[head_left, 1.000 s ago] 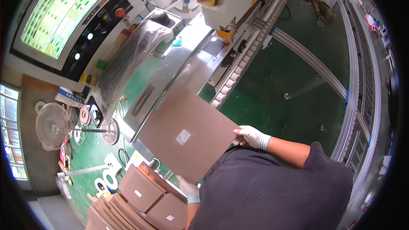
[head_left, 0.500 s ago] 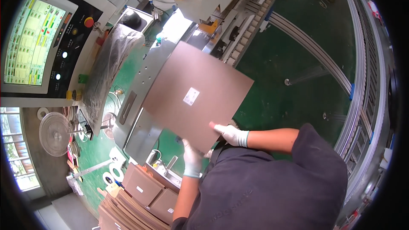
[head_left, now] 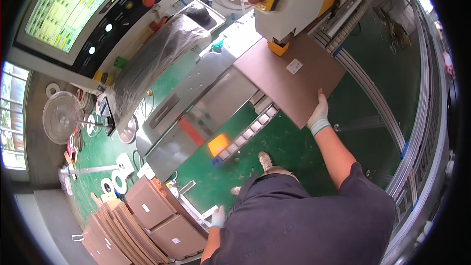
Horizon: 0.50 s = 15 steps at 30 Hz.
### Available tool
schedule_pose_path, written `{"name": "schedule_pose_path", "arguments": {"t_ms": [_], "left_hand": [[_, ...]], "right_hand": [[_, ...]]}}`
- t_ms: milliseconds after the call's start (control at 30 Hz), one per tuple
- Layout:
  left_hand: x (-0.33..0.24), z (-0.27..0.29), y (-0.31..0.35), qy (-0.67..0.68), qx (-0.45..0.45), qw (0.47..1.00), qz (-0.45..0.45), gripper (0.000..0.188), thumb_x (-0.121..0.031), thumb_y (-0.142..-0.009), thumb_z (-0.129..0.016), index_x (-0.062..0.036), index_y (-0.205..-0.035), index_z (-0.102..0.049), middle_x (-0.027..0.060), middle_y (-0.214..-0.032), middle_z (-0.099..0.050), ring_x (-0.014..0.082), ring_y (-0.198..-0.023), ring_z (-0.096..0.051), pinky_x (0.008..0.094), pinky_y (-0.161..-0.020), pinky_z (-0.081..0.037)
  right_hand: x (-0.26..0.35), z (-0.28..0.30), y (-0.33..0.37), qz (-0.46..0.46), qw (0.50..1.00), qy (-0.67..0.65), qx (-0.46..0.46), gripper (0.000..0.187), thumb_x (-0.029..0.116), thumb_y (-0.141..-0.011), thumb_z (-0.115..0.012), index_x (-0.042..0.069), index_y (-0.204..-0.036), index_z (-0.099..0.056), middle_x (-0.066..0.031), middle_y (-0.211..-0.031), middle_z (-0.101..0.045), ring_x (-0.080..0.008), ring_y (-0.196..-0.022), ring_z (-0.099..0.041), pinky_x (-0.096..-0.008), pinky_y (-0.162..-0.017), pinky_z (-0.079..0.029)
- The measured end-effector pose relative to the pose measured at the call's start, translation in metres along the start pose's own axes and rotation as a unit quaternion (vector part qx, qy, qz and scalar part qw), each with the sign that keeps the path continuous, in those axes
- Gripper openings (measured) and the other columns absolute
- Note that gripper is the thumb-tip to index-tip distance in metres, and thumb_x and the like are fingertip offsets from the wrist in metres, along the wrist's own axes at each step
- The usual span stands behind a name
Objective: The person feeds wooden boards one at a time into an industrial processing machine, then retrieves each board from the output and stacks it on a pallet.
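A flat brown panel (head_left: pixel 279 81) with a white label lies under the machine's head, its far edge beside an orange guide block (head_left: pixel 278 48). My right hand (head_left: pixel 319 112), in a white glove, grips the panel's near right edge, thumb on top and fingers hidden beneath. My left hand (head_left: pixel 218 217), also gloved, is away from the panel, low beside a white metal frame (head_left: pixel 210 212). It appears to hold nothing, its fingers loosely extended and small in view.
Stacked brown panels (head_left: pixel 162 221) stand at the lower left. A steel machine bed (head_left: pixel 221 100) and a roller strip (head_left: pixel 250 132) lie left of the panel. A control screen (head_left: pixel 73 7) is at the upper left, and a curved metal rail (head_left: pixel 375 91) runs along the right.
The panel has moved away from me and to the right, under the machine's head. My left hand has let go of it and dropped back toward the stacked panels; my right hand still holds on.
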State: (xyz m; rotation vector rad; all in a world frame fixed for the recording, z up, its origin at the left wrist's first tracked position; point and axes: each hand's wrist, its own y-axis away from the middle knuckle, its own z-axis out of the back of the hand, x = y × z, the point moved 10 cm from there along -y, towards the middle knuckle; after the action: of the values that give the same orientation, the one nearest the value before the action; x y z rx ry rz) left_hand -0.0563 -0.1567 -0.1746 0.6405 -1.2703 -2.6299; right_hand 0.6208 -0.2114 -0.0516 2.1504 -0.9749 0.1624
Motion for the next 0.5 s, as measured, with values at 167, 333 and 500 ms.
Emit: {"name": "schedule_pose_path", "arguments": {"t_ms": [167,333,500], "left_hand": [[0.096,0.009,0.018,0.064,-0.05,0.994,0.077,0.062,-0.045,-0.097,-0.054,0.0104,-0.12,-0.068,0.0299,-0.12,-0.07,0.0384,-0.116,-0.066,0.0411,-0.102,-0.048],[0.055,0.035,0.034,0.153,-0.133,0.979,-0.034,0.049,-0.033,-0.096,-0.058,0.0085,-0.119,-0.068,0.0293,-0.118,-0.07,0.0414,-0.115,-0.065,0.0428,-0.103,-0.048],[0.103,0.074,0.055,0.064,-0.323,0.944,0.027,0.047,-0.041,-0.093,-0.063,-0.004,-0.12,-0.071,0.0242,-0.151,-0.049,0.0401,-0.14,-0.044,0.0498,-0.116,-0.036]], "right_hand": [[0.067,-0.006,-0.019,0.153,0.986,0.049,-0.039,0.054,0.046,-0.106,-0.05,0.009,-0.145,-0.053,-0.0114,-0.145,-0.058,-0.0339,-0.128,-0.056,-0.0469,-0.108,-0.045],[0.075,0.007,-0.065,0.163,0.98,0.108,-0.045,0.041,0.036,-0.103,-0.059,0.011,-0.136,-0.058,-0.009,-0.134,-0.064,-0.0298,-0.117,-0.063,-0.0423,-0.096,-0.051],[-0.036,0.002,-0.017,0.18,0.942,0.272,-0.078,0.021,0.026,-0.099,-0.069,0.012,-0.114,-0.064,-0.0036,-0.097,-0.07,-0.0133,-0.092,-0.066,-0.0287,-0.074,-0.055]]}}
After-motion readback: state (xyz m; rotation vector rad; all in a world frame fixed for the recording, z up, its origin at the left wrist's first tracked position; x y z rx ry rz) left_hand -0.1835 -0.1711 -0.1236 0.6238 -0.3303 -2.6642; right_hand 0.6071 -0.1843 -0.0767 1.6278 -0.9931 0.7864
